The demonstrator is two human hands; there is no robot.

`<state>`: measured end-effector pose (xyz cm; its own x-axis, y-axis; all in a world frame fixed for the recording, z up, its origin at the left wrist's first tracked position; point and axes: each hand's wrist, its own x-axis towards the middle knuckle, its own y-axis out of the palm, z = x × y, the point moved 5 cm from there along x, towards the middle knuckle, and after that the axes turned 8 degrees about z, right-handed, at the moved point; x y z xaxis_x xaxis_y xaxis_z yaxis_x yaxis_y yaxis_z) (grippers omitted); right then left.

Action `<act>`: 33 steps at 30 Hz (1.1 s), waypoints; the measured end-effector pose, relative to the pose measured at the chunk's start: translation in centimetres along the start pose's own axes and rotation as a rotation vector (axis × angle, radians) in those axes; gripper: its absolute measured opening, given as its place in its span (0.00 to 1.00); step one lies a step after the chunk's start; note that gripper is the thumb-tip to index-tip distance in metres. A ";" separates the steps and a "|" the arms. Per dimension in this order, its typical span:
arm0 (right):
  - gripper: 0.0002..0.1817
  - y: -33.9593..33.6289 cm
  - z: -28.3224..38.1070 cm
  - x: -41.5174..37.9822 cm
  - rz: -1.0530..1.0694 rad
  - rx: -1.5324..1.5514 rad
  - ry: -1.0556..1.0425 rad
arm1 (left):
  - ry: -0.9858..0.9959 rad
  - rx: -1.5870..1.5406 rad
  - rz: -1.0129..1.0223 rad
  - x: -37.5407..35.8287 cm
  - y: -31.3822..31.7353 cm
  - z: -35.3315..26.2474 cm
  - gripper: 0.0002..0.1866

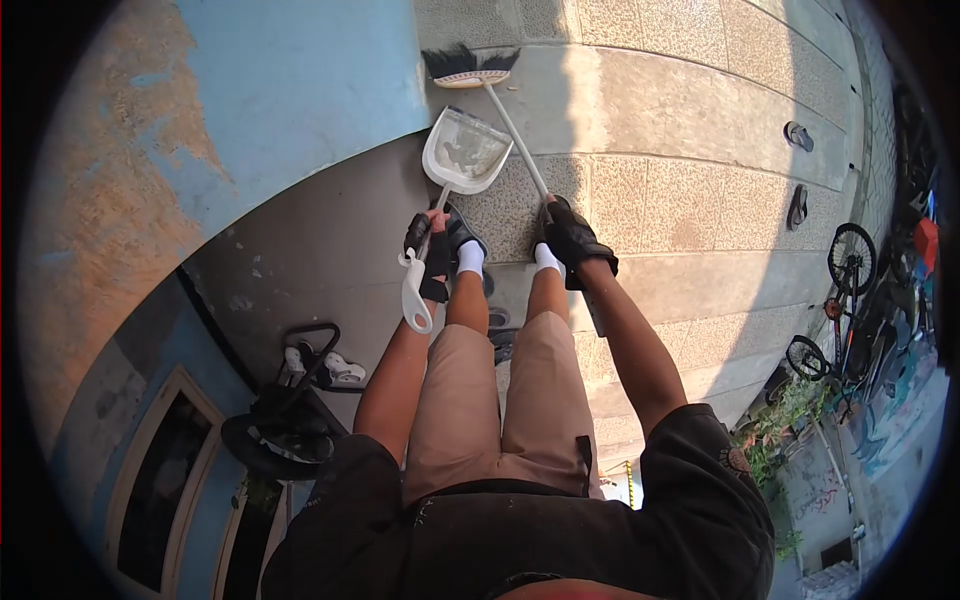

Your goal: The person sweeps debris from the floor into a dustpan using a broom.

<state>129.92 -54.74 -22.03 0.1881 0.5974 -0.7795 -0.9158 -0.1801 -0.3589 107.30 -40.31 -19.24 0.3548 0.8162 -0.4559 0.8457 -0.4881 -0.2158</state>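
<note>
My left hand (434,226), in a dark fingerless glove or strap, is closed around the long handle of a white dustpan (436,168). The handle's looped white end (414,300) sticks out behind my wrist. The pan lies ahead of my feet beside the blue wall, its inside stained grey. My right hand (572,236), also in a black glove, grips the pale stick of a broom (516,134). Beyond the pan, the broom's black bristles (468,62) rest at the foot of the wall, apart from the pan.
A peeling blue wall (300,80) borders the left. Paving (690,200), partly sunlit, stretches right, with two loose sandals (797,136) on it. A bicycle (850,260) stands far right. White shoes (340,368) sit near a black-framed object at lower left. More footwear (500,345) lies behind my feet.
</note>
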 end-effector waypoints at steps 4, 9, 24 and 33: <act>0.31 -3.7 3.6 -2.1 -0.010 0.032 0.072 | -0.034 0.093 -0.119 -0.2 0.3 0.3 0.16; 0.32 -4.2 5.8 6.4 -0.087 0.012 0.021 | 0.085 0.021 -0.079 -0.6 0.9 1.3 0.16; 0.31 -0.6 2.0 -6.9 0.098 -0.040 0.084 | 0.162 -0.015 -0.032 1.0 0.7 1.7 0.16; 0.28 -1.6 6.6 3.2 -0.031 -0.011 0.015 | 0.033 0.035 -0.139 -0.1 0.7 1.2 0.11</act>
<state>129.62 -47.44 -20.57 0.2216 0.5913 -0.7754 -0.9057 -0.1700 -0.3884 107.40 -41.12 -20.41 0.2484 0.8865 -0.3905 0.8734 -0.3793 -0.3055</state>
